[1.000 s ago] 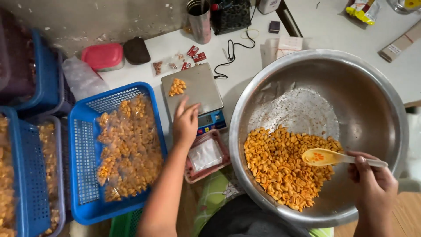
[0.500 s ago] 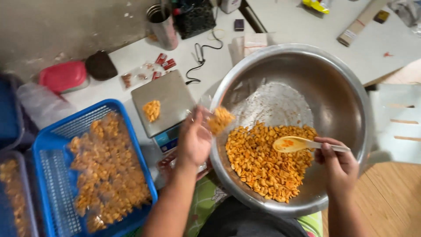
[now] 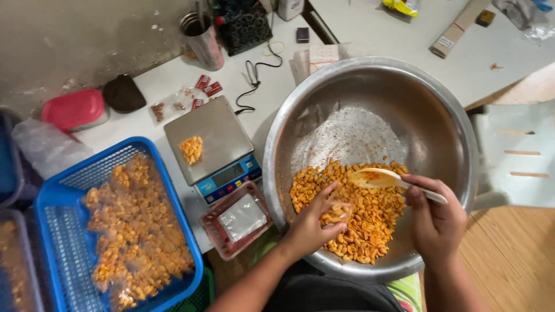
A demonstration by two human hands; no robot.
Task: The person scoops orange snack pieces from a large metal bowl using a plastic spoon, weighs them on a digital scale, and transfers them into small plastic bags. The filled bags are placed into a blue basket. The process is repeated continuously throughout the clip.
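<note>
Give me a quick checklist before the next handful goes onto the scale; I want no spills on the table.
1. Left hand in the seasoned nuts: ok, its fingers are curled into the pile inside the steel bowl.
2. Right hand steady on the wooden spoon: ok, the spoon head rests on the pile.
3. Scale platform free: not ok, a small heap of nuts already lies on it.
4. Scale reading: cannot tell, the display is too small.
5. Path from bowl to scale: ok, they sit side by side.
6. Blue basket room: not ok, filled bags cover most of it.
</note>
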